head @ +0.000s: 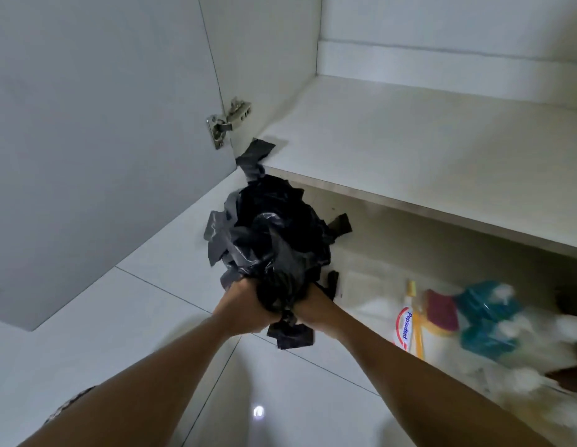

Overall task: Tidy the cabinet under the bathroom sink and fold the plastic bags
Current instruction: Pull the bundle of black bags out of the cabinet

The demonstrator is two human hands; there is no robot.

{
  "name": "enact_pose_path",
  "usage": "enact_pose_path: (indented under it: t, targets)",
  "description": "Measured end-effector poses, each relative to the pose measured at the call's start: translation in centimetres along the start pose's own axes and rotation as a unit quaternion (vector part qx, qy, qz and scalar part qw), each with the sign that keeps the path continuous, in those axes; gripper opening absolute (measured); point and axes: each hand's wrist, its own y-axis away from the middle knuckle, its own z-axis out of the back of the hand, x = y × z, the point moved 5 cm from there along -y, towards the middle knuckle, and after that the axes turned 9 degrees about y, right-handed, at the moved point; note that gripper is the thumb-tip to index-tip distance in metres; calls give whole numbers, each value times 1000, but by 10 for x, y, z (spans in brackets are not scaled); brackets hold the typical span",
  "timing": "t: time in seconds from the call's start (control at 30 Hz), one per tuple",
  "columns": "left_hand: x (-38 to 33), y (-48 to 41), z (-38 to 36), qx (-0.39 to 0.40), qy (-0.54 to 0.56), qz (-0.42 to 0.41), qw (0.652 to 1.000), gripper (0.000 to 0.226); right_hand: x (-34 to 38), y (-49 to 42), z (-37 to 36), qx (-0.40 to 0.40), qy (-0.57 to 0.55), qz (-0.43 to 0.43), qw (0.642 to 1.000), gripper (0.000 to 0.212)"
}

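The bundle of black plastic bags [274,240] is held in the air in front of the open cabinet, just below the front left corner of the shelf [409,150]. One loose strip reaches up onto that corner. Both hands grip the bundle's gathered lower end. The left hand [245,308] closes on it from the left and the right hand [313,308] from the right, fingers of both curled tight into the plastic. A folded tail of bag hangs below the hands. Under the shelf, on the cabinet bottom, lie a Pepsodent toothpaste tube [405,327], a dark red pad [442,311] and blurred teal containers [487,321]. The cabinet door [103,124] stands open at the left on its metal hinge [227,121].
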Motion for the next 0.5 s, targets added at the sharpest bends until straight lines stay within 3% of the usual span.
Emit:
enact_pose_path:
  t: [0.03, 0.1, 0.13, 0.2, 0.27, 0.37, 0.43, 0.5]
  targets:
    - [2, -5, 1, 6, 16, 15, 1000, 30, 0, -2, 4, -1, -33, 4, 999, 5]
    - [4, -12, 5, 13, 55, 23, 998, 33, 1, -3, 25, -56, -49, -9, 997, 55]
    - [7, -15, 5, 11, 57, 24, 998, 38, 3, -3, 37, -118, -33, -9, 992, 69]
    - [11, -16, 7, -7, 48, 21, 999, 43, 15, 4, 60, -266, 13, 24, 963, 73]
    - [10, -17, 8, -39, 57, -10, 998, 35, 32, 5, 66, -330, 95, 129, 930, 74]
    - [2, -13, 19, -79, 136, -75, 985, 19, 39, -19, 50, -250, 260, 188, 914, 69]
    - [1, -7, 32, -107, 207, -64, 970, 14, 29, -37, 40, -173, 290, 132, 932, 59]
    - [9, -4, 46, -196, 233, -40, 952, 22, 21, -50, 28, -117, 289, 93, 946, 55]
